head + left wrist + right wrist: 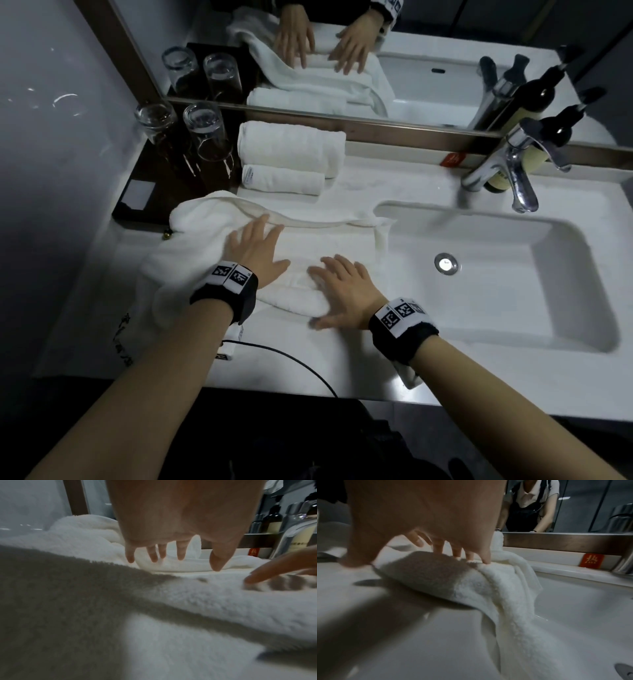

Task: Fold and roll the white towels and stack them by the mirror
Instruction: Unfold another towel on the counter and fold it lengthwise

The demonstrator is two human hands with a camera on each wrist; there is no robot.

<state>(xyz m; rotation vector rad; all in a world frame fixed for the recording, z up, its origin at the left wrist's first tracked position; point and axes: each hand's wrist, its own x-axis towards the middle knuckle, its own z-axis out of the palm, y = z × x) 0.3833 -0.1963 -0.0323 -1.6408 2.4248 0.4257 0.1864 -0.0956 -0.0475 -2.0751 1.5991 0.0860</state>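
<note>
Right at the front edge of the white counter, both hands are flat on the towel being worked. The right hand has its fingers spread on the rolled-up near end, thumb down on the counter beside it. The left hand lies open and wide a bit farther back, palm on the flat unrolled part.

That white towel is thick terry, bunched up in a heap at its left end, and its right edge droops over the rim into the sink.

Past the hands, two finished rolled towels sit side by side, the thicker one nearer the mirror, the thinner one in front. Left of them two upturned glasses stand on a dark tray. Over on the right there's a chrome faucet, with dark pump bottles behind it and a small red sticker on the ledge
</note>
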